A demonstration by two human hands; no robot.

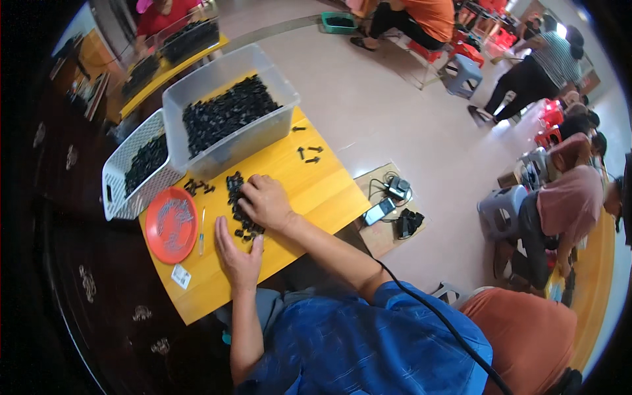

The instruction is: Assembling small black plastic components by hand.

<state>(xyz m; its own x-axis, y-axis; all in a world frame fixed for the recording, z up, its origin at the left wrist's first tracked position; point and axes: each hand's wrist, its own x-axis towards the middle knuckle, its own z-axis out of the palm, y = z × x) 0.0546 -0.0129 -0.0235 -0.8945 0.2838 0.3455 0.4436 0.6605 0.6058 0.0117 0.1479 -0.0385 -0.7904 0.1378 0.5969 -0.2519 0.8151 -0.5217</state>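
Note:
A row of small black plastic parts (236, 201) lies on the yellow table (309, 191). My right hand (265, 201) rests palm down over this row, fingers curled on the parts. My left hand (236, 255) lies flat on the table at the near end of the row, fingers together, thumb beside the last parts. Neither hand visibly lifts anything. A few loose black parts (308, 153) lie farther right on the table.
A clear plastic bin (227, 112) and a white mesh basket (135, 168) both hold black parts. A red plate (171, 225), a thin tool (202, 232) and a white tag (180, 276) lie left. Several people sit on stools at right; a phone (378, 212) lies on cardboard.

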